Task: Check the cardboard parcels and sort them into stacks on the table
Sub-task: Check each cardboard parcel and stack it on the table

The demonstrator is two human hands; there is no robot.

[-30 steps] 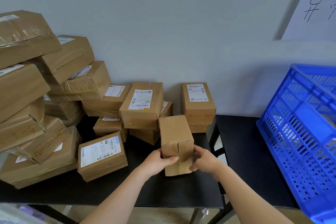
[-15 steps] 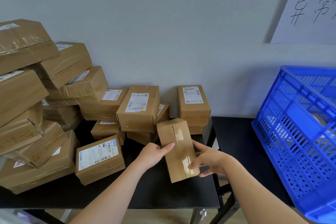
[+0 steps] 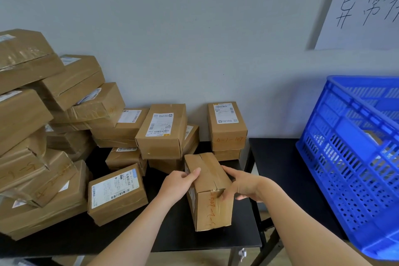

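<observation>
You hold a taped parcel (image 3: 208, 192) at the front of the black table (image 3: 216, 242), just before the stacked parcels (image 3: 160, 134) — its handwritten end faces you. Your left hand (image 3: 177, 183) curls round its left side, thumb on top; your right hand (image 3: 243, 185) clasps the right edge, fingers curled.

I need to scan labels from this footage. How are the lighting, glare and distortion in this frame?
Head view: light is soft and even; the paper sign throws a shadow on the wall; tape on the held parcel shows small glare by the right hand; wide-angle bending tilts the left stacks and blue crate; label print is too fine to read.
</observation>
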